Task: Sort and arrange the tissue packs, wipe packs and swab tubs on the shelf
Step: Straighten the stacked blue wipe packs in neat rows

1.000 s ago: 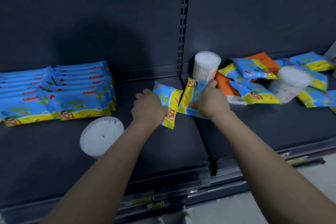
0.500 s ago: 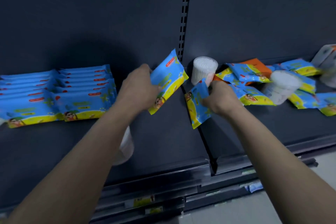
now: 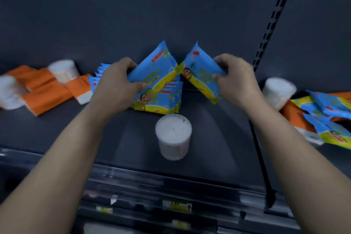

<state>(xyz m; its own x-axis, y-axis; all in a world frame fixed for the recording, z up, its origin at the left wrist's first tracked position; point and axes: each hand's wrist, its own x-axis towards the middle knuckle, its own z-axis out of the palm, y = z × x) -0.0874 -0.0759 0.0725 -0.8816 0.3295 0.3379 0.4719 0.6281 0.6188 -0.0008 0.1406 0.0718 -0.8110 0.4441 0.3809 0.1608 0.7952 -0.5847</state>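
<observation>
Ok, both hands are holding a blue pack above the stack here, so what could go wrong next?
1. The upright swab tub stands just in front of the stack of blue packs, between the forearms; lowering the packs could knock it over.
2. The left hand grips the left pack and the right hand the right pack, corners touching; setting both down together may skew the stack.
3. At right, a tilted tub rests against the jumbled packs and might roll.

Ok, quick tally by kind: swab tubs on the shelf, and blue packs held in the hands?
Swab tubs: 4, far-left one blurred.
Blue packs held: 2, one in the left hand, one in the right hand.
Total: 6.
The stack and the pile at right overlap too much to count.
</observation>
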